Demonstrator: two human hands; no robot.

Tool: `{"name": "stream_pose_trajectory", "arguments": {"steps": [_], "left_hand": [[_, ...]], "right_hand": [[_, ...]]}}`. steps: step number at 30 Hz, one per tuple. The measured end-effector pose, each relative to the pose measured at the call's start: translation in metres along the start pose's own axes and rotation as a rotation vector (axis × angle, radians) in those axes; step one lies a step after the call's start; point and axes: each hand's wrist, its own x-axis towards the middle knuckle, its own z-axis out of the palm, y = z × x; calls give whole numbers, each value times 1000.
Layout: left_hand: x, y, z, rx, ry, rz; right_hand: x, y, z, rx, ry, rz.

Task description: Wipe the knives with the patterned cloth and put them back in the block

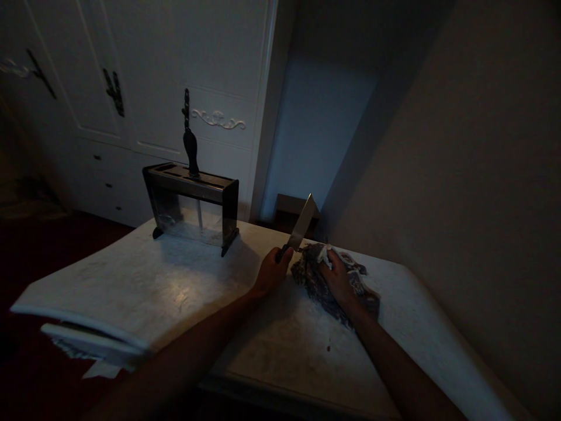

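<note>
My left hand (pixel 272 272) is closed round the black handle of a kitchen knife (pixel 302 222), its broad blade tilted up and away to the right. Just right of it, my right hand (pixel 338 279) grips a crumpled, dark patterned cloth (pixel 319 286) that spreads over the tabletop. The knife blade and the bunched cloth are close together; whether they touch I cannot tell. Further back on the left stands a knife block (pixel 188 184) with a dark frame and clear sides. One black-handled tool (pixel 190 149) sticks up from its slotted top, its thin shaft showing inside.
Everything stands on a pale table (pixel 210 316) with a drawer-like part (pixel 96 342) jutting out at the front left. Behind is a white wardrobe (pixel 153 70) with dark handles. A wall (pixel 460 164) rises on the right, and a small dark box-like piece (pixel 291 204) sits behind the table.
</note>
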Motion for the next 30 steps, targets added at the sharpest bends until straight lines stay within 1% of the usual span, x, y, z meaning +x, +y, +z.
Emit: {"name": "stream_pose_trajectory", "arguments": {"steps": [6, 8, 13, 16, 21, 26, 30], "left_hand": [[-7, 0, 0, -8, -32, 96], [-9, 2, 0, -2, -43, 123], [-12, 4, -2, 29, -100, 175], [-14, 6, -3, 78, -127, 211], [-19, 9, -5, 144, -141, 254], [-23, 14, -8, 255, -191, 300], [-28, 15, -10, 365, -251, 401]], "right_hand": [[-6, -12, 10, 58, 52, -6], [-9, -14, 11, 55, 30, -32], [-18, -19, 12, -41, -109, -234], [-21, -23, 11, -70, -114, -295], [-19, -25, 12, -94, -29, -275], [-16, -25, 12, -134, 83, -165], [-15, -13, 12, -129, 135, -79]]}}
